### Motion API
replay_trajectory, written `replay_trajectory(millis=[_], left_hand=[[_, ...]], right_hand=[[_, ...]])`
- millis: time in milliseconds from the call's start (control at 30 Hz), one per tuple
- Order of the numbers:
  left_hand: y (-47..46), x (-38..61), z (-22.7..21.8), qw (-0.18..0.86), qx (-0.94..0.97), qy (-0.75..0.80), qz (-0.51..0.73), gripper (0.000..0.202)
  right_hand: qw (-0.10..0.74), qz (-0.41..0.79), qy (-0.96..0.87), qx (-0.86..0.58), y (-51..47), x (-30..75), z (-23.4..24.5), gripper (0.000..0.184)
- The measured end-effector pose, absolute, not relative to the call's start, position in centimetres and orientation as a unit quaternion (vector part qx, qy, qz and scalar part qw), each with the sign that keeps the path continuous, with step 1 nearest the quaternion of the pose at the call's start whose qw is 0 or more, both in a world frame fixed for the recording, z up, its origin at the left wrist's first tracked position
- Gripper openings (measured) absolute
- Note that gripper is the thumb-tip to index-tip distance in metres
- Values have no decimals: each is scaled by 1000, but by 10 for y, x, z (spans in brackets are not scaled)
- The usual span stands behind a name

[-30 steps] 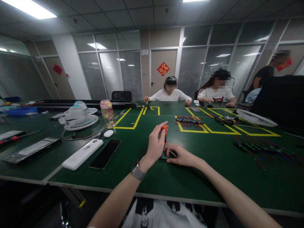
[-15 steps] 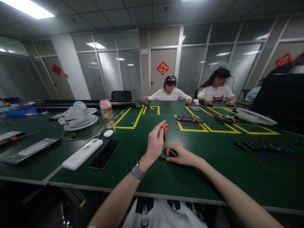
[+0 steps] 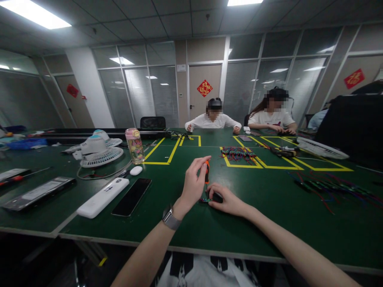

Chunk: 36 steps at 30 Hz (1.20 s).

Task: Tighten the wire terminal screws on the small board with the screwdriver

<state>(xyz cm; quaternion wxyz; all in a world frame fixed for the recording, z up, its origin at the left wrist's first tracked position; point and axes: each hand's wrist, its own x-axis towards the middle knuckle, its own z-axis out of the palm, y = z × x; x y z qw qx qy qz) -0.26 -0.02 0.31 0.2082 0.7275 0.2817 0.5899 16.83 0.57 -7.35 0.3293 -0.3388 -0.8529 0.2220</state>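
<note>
My left hand [image 3: 195, 178] is closed around the orange and black handle of a screwdriver [image 3: 207, 175], which stands upright with its shaft pointing down. Below it, a small green circuit board [image 3: 205, 200] lies on the table, and the screwdriver's tip comes down at it. My right hand [image 3: 226, 200] pinches the board's right end, fingers curled. Beside those fingers is a dark object [image 3: 217, 197], partly hidden, whose kind I cannot make out.
On the green table [image 3: 167, 223] lie a black phone [image 3: 132, 197], a white power bank [image 3: 103, 198] and a hard drive [image 3: 40, 193]. Farther off are a bottle [image 3: 135, 146], a white fan [image 3: 101, 150] and wired boards [image 3: 239, 155]. Two people [image 3: 214, 117] sit opposite.
My left hand's fingers have shifted slightly over the screwdriver's top. The view has tilted up a little. Across the table, the right-hand person's hands have come closer together.
</note>
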Motion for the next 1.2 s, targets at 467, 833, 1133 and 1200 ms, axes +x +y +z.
replay_trajectory(millis=[467, 833, 1133, 1200], left_hand=[[9, -36, 31, 218, 790, 304, 486, 23], [29, -21, 10, 288, 748, 261, 538, 33], [22, -19, 8, 456, 687, 212, 525, 34], [20, -18, 7, 404, 697, 238, 543, 28]], right_hand=[[345, 226, -841, -350, 5, 169, -84, 15], [342, 224, -838, -361, 2, 165, -78, 13], [350, 255, -822, -369, 5, 163, -76, 12], [354, 260, -817, -373, 6, 162, -77, 13]])
